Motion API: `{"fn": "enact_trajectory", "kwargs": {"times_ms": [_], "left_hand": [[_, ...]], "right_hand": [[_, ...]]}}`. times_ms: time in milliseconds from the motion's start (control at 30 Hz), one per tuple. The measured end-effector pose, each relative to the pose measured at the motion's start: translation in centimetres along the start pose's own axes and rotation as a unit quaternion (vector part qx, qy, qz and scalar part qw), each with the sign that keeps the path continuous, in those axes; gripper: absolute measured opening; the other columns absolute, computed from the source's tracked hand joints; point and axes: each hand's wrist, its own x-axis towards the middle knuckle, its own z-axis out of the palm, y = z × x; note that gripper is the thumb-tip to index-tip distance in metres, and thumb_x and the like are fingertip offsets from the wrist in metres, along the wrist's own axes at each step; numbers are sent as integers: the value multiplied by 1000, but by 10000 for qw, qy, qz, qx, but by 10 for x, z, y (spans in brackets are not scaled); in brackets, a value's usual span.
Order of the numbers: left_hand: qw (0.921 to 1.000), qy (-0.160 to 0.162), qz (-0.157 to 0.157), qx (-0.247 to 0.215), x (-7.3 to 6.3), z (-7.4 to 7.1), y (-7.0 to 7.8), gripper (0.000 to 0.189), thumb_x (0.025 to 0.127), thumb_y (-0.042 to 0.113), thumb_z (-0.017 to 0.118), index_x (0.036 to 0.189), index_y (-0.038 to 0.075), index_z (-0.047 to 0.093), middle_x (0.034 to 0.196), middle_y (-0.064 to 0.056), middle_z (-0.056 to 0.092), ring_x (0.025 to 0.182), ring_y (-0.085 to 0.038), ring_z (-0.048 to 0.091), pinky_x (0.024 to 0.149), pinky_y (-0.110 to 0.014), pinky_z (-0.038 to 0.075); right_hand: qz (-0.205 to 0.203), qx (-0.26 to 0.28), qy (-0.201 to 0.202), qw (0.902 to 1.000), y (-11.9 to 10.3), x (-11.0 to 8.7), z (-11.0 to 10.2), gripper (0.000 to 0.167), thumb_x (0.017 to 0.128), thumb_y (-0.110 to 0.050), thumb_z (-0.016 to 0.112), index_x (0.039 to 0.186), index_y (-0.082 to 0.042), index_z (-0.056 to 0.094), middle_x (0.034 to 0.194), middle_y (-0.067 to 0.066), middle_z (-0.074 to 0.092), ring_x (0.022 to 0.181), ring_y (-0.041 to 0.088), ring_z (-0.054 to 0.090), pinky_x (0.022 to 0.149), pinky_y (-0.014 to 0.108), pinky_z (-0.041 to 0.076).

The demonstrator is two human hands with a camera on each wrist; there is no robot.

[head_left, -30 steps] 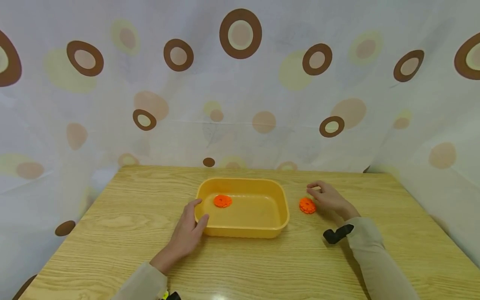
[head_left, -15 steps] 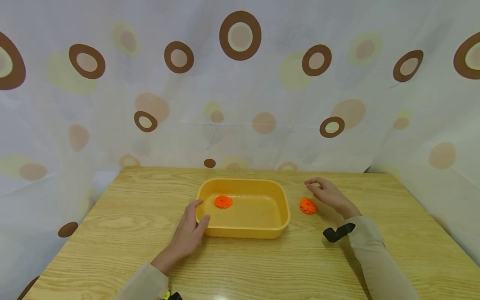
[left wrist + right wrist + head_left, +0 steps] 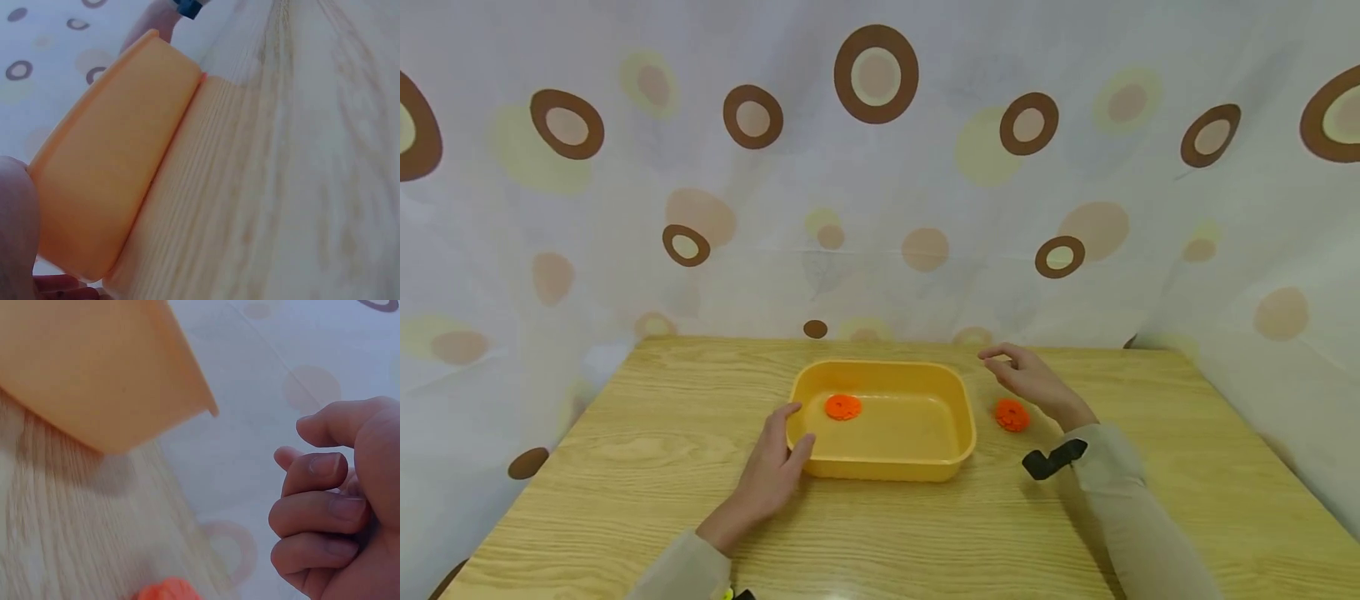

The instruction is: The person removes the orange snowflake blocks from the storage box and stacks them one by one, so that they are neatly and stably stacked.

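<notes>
A shallow yellow plastic bin (image 3: 883, 421) stands on the wooden table. My left hand (image 3: 766, 475) grips its left end, fingers at the rim and thumb near the front corner; in the left wrist view, part of the hand lies against the bin's outer wall (image 3: 112, 150). Inside the bin, toward the left, lies an orange notched disc (image 3: 843, 407). A second orange notched disc (image 3: 1012, 415) rests on the table right of the bin. Above and behind that disc is my right hand (image 3: 1030, 383), its fingers loosely curled, thumb apart from the index finger, nothing held.
The wood-grain table (image 3: 880, 537) reaches back to a white curtain (image 3: 880, 192) with brown and beige circles. Long light sleeves cover both arms. A black wrist device (image 3: 1054, 458) sits at the right cuff.
My right hand has moved left and slightly away from me, past the disc on the table toward the bin's right end. The left hand keeps its grip on the bin; both discs stay put.
</notes>
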Motion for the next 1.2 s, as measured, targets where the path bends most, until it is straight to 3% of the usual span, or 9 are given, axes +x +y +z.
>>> {"fn": "enact_trajectory", "kwargs": {"times_ms": [233,333,433,600,767,933,1000,1100,1200], "left_hand": [[9999,59,83,-37,0,-1,-2,47,100,20,49,139,-1,34,141,-25,40,134,-39,38,109,-55,30],[9999,35,90,-35,0,0,-1,47,100,20,49,139,-1,34,141,-25,39,133,-39,38,109,-55,30],[10000,11,28,-44,1,0,0,47,100,21,49,140,0,33,141,-25,39,134,-39,38,110,-55,30],[10000,49,0,-31,1,-1,1,47,100,20,50,140,0,33,142,-24,39,134,-39,38,109,-55,30],[10000,32,-45,-60,-1,-1,-1,48,100,20,51,140,-1,34,141,-25,40,134,-38,38,110,-55,30],[10000,18,-59,-65,-3,0,-2,48,100,20,51,140,-1,34,141,-25,40,134,-38,38,110,-55,30],[10000,10,-27,-36,-3,0,-2,47,100,20,50,139,-1,34,141,-25,40,133,-39,39,109,-55,30],[10000,10,44,-11,-2,0,-1,47,101,21,49,139,0,34,140,-25,40,132,-39,39,109,-56,31],[9999,48,102,33,-1,-1,-1,47,101,22,48,140,0,34,139,-24,41,131,-38,41,107,-56,32]], "right_hand": [[-163,-178,-85,9997,-19,9,10,35,102,-28,48,127,-3,53,72,5,43,62,11,39,61,26,37],[-352,-275,-103,9989,-26,11,13,32,102,-25,49,124,-3,55,99,16,56,75,14,49,71,26,42],[-601,-320,-179,9975,-32,14,16,29,102,-22,49,122,-1,55,133,19,47,95,25,54,84,31,44],[-666,-330,-280,9968,-42,18,21,29,101,-22,50,121,-1,57,133,22,46,101,39,52,86,35,45],[-667,-567,-399,9954,-46,24,28,31,101,-20,49,123,0,58,131,23,48,92,33,55,83,37,47],[-744,-655,-611,9932,-53,30,36,31,101,-21,50,123,0,57,103,25,58,79,28,52,75,34,45],[-685,-655,-737,9928,-58,31,40,31,101,-22,50,124,-3,57,105,25,59,87,31,56,79,36,46],[-696,-662,-913,9912,-66,34,46,32,101,-26,50,125,-6,56,123,21,57,106,36,57,90,41,46],[-915,-648,-1068,9879,-74,38,52,30,101,-23,51,125,-6,56,96,14,60,80,26,57,79,35,45]]}}
